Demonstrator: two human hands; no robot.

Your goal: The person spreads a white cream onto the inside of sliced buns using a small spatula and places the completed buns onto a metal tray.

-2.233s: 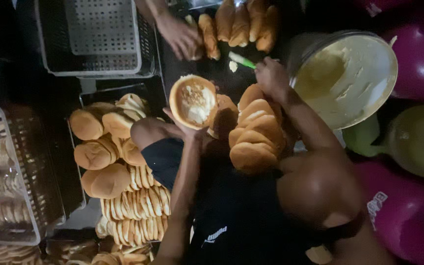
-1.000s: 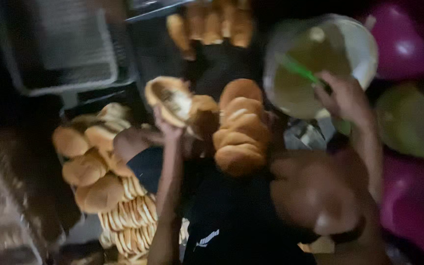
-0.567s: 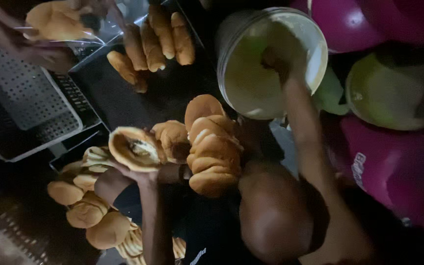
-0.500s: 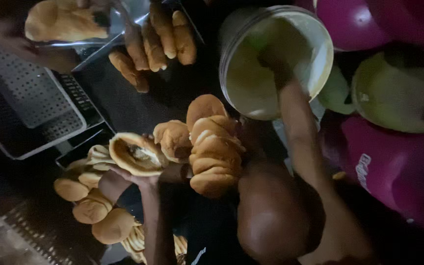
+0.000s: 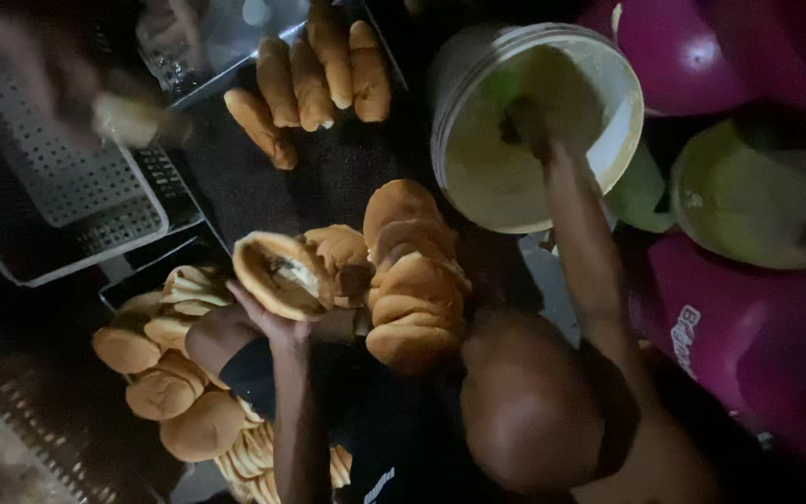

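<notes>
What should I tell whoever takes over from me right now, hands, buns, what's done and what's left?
Left hand: holds an open bun, cut face up, a little filling on it.
Right hand: down in the bucket of pale spread; its grip is hidden.
Stacked buns sit beside the held one; more buns lie lower left; long rolls lie above.
Done: bun opened.
Left: spreading the held bun; whether the stacks are filled can't be told.

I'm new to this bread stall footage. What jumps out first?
The left hand holds up a split bun at centre, beside a tall stack of buns. The right hand reaches into a big white bucket of pale spread at upper right. Long rolls lie at top centre.
</notes>
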